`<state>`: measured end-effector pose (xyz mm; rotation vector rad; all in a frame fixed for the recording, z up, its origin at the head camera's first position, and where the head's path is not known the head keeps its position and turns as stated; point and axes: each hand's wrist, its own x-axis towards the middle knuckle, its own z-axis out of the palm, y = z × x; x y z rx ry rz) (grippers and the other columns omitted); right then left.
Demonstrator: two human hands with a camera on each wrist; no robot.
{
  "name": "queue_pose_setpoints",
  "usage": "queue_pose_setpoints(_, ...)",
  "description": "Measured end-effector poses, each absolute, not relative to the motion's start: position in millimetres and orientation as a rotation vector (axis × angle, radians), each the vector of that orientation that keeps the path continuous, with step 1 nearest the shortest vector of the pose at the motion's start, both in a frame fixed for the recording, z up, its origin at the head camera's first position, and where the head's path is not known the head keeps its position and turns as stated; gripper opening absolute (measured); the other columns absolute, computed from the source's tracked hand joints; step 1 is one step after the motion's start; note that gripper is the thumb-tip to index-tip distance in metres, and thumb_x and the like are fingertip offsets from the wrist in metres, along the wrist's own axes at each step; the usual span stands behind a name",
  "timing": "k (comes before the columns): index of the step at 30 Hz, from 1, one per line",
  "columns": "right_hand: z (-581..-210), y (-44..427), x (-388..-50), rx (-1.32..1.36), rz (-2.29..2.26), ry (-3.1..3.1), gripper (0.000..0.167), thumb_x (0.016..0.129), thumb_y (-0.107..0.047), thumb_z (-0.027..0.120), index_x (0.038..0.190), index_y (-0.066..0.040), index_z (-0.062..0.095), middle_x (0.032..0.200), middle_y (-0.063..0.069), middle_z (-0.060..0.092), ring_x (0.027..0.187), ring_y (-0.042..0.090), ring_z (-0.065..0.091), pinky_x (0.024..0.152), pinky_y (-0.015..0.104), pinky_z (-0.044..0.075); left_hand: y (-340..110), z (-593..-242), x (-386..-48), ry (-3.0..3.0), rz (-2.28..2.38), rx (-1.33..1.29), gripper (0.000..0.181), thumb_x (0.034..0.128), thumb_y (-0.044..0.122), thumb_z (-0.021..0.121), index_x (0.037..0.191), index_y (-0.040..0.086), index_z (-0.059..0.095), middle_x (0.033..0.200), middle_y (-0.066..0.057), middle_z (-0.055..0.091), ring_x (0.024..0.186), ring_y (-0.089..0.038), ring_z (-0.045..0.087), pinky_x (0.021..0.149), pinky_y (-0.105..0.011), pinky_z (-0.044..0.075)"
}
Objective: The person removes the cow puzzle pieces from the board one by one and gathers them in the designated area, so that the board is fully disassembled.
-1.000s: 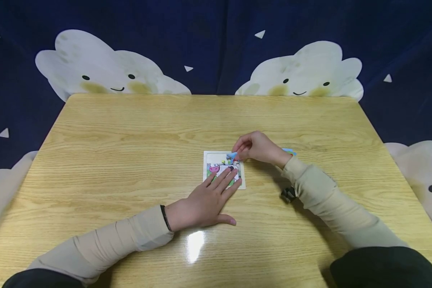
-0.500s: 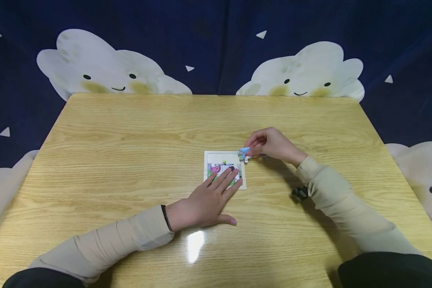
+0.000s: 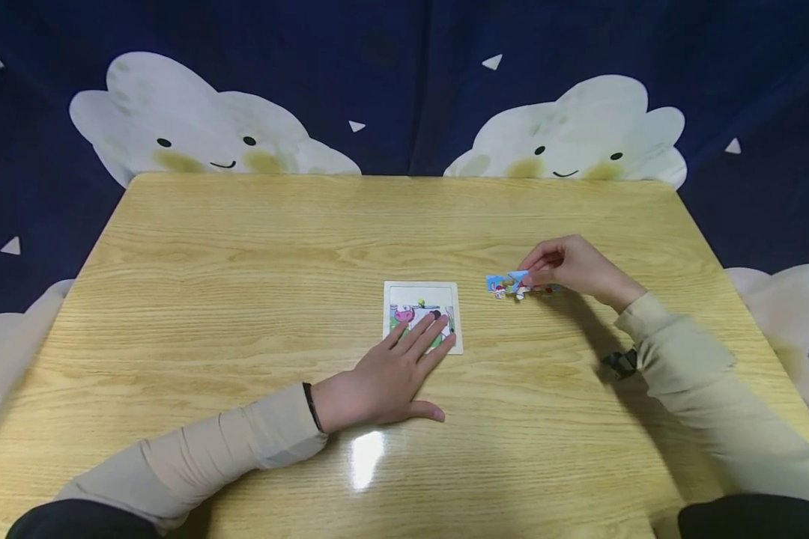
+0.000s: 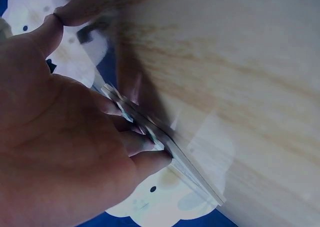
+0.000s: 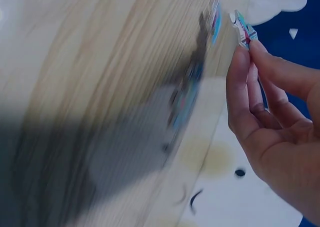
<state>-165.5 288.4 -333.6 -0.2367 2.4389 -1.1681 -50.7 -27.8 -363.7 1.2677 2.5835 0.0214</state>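
A white-framed puzzle board (image 3: pixel 421 284) with a cow picture lies mid-table; its upper strip shows bare white. My left hand (image 3: pixel 384 382) rests flat with spread fingers over its lower part, and in the left wrist view the fingers of the hand (image 4: pixel 75 137) touch the board (image 4: pixel 185 164). To the right of the board, my right hand (image 3: pixel 576 269) pinches a small blue puzzle piece (image 3: pixel 517 281) between thumb and fingertips. The right wrist view shows the pinched piece (image 5: pixel 243 29) raised off the table by the hand (image 5: pixel 275 102).
Another blue piece (image 3: pixel 495 284) lies just left of the pinched one, and a further piece (image 3: pixel 549 287) is partly hidden under my right hand. The wooden table (image 3: pixel 256 262) ends at a dark blue curtain (image 3: pixel 404 75) with cloud faces.
My right hand has moved right, carrying the pinched piece away from the board's upper right corner to beside the loose pieces. The left hand has stayed on the board.
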Motion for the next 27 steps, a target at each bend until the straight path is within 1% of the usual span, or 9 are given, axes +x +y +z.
queue_pose_setpoints(1,-333.9,295.1,-165.8,-0.226,-1.173,2.438,0.024,0.091,-0.009,0.071,0.109,0.006,0.067,0.092,0.015,0.071,0.080,0.026,0.069,0.073,0.040,0.057,-27.8,-363.5,-50.7,2.584,0.023,1.268,0.098,0.0914,0.070,0.043,0.158,0.006,0.010,0.163,-0.017,-0.001,0.149,-0.031,-0.001,0.118,-0.047,0.010)
queue_pose_setpoints(12,-344.0,363.0,-162.5,-0.060,-1.154,2.459,0.029,0.093,-0.002,0.065,0.116,0.014,0.059,0.087,0.011,0.068,0.079,0.019,0.070,0.073,0.035,0.058,-27.6,-363.7,-51.1,2.587,0.019,1.275,0.098,0.0915,0.070,0.043,0.158,0.006,0.010,0.163,-0.017,0.000,0.149,-0.031,-0.001,0.118,-0.047,0.010)
queue_pose_setpoints(17,-350.9,381.1,-160.4,-0.004,-1.165,2.469,0.032,0.092,-0.003,0.067,0.116,0.016,0.059,0.086,0.009,0.070,0.077,0.015,0.070,0.072,0.032,0.058,-27.3,-363.2,-50.8,2.591,0.003,1.282,0.097,0.0916,0.070,0.043,0.158,0.006,0.011,0.163,-0.017,0.000,0.149,-0.031,0.000,0.118,-0.047,0.011)
queue_pose_setpoints(20,-352.3,384.4,-159.6,-0.008,-1.100,2.524,0.033,0.091,-0.007,0.070,0.114,0.015,0.062,0.087,0.007,0.070,0.075,0.011,0.068,0.070,0.029,0.057,-27.1,-362.9,-50.4,2.591,-0.007,1.281,0.097,0.0916,0.070,0.043,0.158,0.006,0.011,0.163,-0.017,0.001,0.149,-0.031,0.000,0.118,-0.048,0.011)
queue_pose_setpoints(23,-352.3,384.0,-159.6,-0.028,-0.977,2.600,0.031,0.090,-0.010,0.072,0.111,0.012,0.066,0.087,0.006,0.070,0.072,0.008,0.063,0.065,0.025,0.053,-27.1,-362.7,-50.0,2.591,-0.006,1.281,0.097,0.0915,0.070,0.043,0.158,0.006,0.011,0.163,-0.017,0.001,0.149,-0.031,0.000,0.118,-0.048,0.011)
queue_pose_setpoints(27,-351.8,382.7,-160.0,-0.047,-0.885,2.645,0.026,0.090,-0.008,0.071,0.108,0.010,0.068,0.088,0.007,0.071,0.072,0.008,0.060,0.061,0.024,0.050,-27.3,-362.5,-49.9,2.592,0.005,1.276,0.097,0.0915,0.069,0.044,0.158,0.006,0.011,0.163,-0.017,0.001,0.149,-0.031,0.000,0.118,-0.047,0.011)
